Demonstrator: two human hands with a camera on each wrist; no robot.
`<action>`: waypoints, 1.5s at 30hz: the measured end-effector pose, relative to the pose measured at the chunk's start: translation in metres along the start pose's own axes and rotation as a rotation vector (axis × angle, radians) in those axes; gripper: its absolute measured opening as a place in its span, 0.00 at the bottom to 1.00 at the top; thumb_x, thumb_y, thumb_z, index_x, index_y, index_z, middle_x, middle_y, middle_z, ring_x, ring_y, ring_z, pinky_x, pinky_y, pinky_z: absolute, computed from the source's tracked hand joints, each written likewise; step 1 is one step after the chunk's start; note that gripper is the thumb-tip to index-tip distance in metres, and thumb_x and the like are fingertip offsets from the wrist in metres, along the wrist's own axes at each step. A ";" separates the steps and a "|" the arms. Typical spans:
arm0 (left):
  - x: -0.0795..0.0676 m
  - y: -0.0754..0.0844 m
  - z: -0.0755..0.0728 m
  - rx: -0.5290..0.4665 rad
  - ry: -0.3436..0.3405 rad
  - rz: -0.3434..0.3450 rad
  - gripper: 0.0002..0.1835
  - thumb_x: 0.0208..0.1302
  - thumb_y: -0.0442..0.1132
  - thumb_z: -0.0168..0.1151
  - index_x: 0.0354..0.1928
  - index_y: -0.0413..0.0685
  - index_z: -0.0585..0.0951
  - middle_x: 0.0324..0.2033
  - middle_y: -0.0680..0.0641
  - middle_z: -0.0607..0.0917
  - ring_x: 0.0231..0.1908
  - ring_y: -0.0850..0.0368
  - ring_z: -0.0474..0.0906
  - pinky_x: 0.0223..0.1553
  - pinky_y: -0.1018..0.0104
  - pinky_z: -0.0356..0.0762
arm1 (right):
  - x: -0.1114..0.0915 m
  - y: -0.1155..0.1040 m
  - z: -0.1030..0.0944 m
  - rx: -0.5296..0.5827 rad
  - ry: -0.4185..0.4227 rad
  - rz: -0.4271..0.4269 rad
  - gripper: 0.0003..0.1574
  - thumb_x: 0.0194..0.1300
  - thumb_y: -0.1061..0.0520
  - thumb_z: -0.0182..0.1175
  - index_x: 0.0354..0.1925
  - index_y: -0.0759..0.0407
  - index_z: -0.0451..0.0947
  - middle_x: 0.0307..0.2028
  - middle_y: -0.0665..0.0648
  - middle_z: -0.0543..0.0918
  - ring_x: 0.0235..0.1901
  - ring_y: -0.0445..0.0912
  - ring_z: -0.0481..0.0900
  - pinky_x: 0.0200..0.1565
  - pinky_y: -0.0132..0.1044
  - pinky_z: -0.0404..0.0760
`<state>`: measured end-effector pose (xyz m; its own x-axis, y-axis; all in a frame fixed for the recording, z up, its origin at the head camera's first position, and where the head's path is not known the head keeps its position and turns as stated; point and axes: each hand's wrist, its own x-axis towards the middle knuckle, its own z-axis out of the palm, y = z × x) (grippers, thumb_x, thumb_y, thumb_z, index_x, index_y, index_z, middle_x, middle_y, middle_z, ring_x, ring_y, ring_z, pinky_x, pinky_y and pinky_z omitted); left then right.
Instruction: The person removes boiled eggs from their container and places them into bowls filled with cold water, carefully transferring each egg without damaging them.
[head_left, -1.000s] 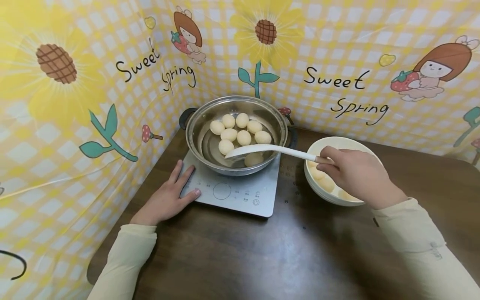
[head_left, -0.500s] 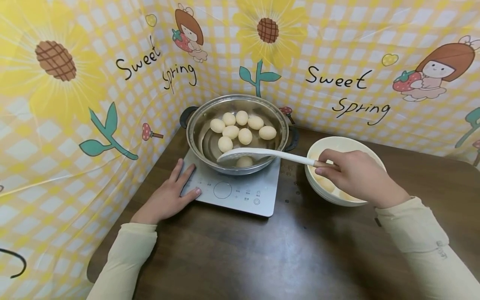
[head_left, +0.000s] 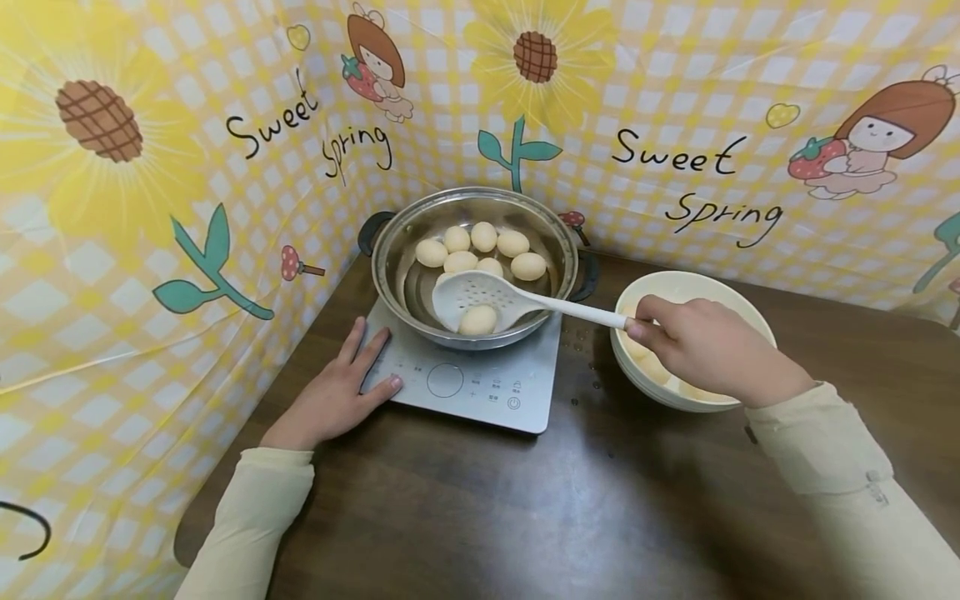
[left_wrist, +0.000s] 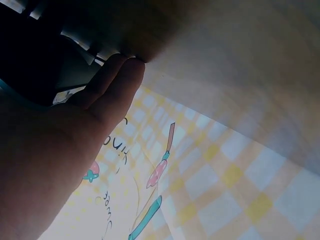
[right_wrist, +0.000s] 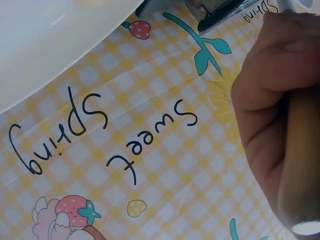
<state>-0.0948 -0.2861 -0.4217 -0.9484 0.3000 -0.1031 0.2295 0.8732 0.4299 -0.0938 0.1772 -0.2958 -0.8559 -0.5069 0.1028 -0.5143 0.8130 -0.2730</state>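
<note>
My right hand (head_left: 708, 346) grips the wooden handle of a white slotted spoon (head_left: 577, 312). The brown handle (right_wrist: 305, 155) shows within the curled fingers in the right wrist view. Inside a steel pot (head_left: 385, 287), the spoon's perforated head carries one pale egg (head_left: 477, 320). Several more eggs (head_left: 483, 237) lie in water behind it, some partly hidden by the spoon. With fingers spread, my left hand (head_left: 333, 392) lies at the left edge of the white induction cooker (head_left: 487, 404) under the pot. Dark shadow covers much of the left wrist view.
A cream bowl (head_left: 678, 283) with several pale round things in it stands right of the pot, below my right hand. Black side handles (head_left: 372, 233) stick out from the pot. A yellow checked printed cloth (head_left: 675, 75) walls off the back and left of the brown table (head_left: 450, 508).
The spoon's head has turned from edge-on to facing up, and one egg now lies in it. Eggs in the pot have shifted slightly. My left hand has stayed in place.
</note>
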 end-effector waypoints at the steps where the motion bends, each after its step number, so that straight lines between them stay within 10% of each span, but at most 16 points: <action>1: 0.000 0.000 0.000 0.001 0.001 -0.001 0.46 0.74 0.67 0.48 0.82 0.52 0.46 0.79 0.39 0.33 0.67 0.20 0.57 0.60 0.30 0.62 | 0.001 0.000 -0.001 -0.007 -0.011 0.000 0.09 0.78 0.50 0.56 0.38 0.52 0.74 0.16 0.44 0.66 0.17 0.43 0.63 0.25 0.40 0.64; 32: 0.000 0.003 0.002 0.003 0.010 -0.009 0.46 0.73 0.68 0.48 0.82 0.54 0.46 0.79 0.38 0.34 0.66 0.20 0.59 0.59 0.29 0.63 | 0.023 0.005 -0.017 0.156 -0.230 0.057 0.12 0.78 0.51 0.55 0.37 0.52 0.78 0.20 0.48 0.67 0.20 0.43 0.63 0.29 0.40 0.66; 45: 0.001 -0.002 0.003 0.002 0.012 0.000 0.46 0.73 0.68 0.48 0.82 0.55 0.46 0.79 0.39 0.33 0.67 0.21 0.59 0.59 0.29 0.63 | 0.019 0.011 -0.012 0.411 -0.328 0.204 0.15 0.79 0.50 0.53 0.36 0.56 0.76 0.17 0.50 0.67 0.16 0.42 0.62 0.19 0.36 0.64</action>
<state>-0.0959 -0.2863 -0.4253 -0.9510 0.2950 -0.0926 0.2295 0.8741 0.4280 -0.1159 0.1800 -0.2849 -0.8402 -0.4667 -0.2762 -0.2202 0.7590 -0.6127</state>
